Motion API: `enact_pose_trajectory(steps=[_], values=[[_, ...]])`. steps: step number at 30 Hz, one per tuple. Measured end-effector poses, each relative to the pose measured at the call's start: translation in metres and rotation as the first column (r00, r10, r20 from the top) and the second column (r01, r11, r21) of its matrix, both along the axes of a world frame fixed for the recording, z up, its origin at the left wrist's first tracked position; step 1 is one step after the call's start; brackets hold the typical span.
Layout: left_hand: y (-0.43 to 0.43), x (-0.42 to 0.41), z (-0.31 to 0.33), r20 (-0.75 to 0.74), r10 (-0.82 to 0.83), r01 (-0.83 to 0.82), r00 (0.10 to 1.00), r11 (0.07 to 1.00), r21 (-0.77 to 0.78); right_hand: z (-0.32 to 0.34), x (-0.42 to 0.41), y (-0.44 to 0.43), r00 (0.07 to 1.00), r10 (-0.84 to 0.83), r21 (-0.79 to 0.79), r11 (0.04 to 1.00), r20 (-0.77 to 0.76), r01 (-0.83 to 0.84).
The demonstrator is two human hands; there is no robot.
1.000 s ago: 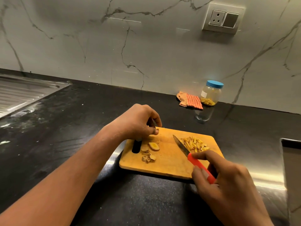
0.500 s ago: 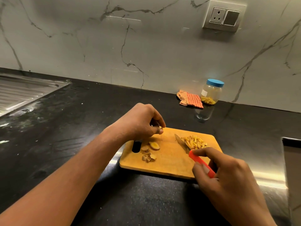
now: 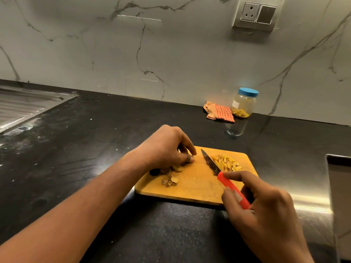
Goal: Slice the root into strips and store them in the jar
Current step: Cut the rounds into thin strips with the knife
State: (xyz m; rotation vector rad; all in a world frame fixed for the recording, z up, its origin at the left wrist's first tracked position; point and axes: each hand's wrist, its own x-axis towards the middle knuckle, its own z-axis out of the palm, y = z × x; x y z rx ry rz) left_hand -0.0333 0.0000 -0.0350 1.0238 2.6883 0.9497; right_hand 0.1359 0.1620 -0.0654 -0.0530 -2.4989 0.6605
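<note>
A wooden cutting board (image 3: pixel 195 186) lies on the black counter. A pile of yellow root strips (image 3: pixel 227 162) sits at its far right. My right hand (image 3: pixel 266 211) grips a knife (image 3: pixel 224 177) by its red handle, blade resting on the board just left of the pile. My left hand (image 3: pixel 167 149) is curled over root slices (image 3: pixel 177 168) at the board's left end, fingertips pinched on a piece. Peel scraps (image 3: pixel 169 181) lie in front of it. The jar (image 3: pixel 244 102), blue lid on, stands against the wall with some strips inside.
An orange checked cloth (image 3: pixel 218 112) lies left of the jar. A steel sink drainboard (image 3: pixel 24 105) is at the far left. A raised steel edge (image 3: pixel 338 179) borders the counter at the right. A wall socket (image 3: pixel 257 13) sits high on the marble backsplash.
The knife blade has swung left, off the strip pile, and now lies bare on the board. My left hand has dropped lower over the root slices.
</note>
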Motion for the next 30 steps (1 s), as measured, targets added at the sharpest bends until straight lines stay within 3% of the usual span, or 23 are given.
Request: enact_pose_trajectory(steps=[11,30], values=[[-0.009,-0.008,0.002,0.036,-0.012,0.014,0.999,0.998,-0.066,-0.002,0.002,-0.004,0.999,0.032,-0.033,0.999,-0.003,-0.032],[-0.001,-0.005,-0.003,-0.001,-0.019,0.019,1.0,0.998,-0.056,-0.003,-0.002,-0.01,0.998,0.054,0.055,0.997,0.041,-0.056]])
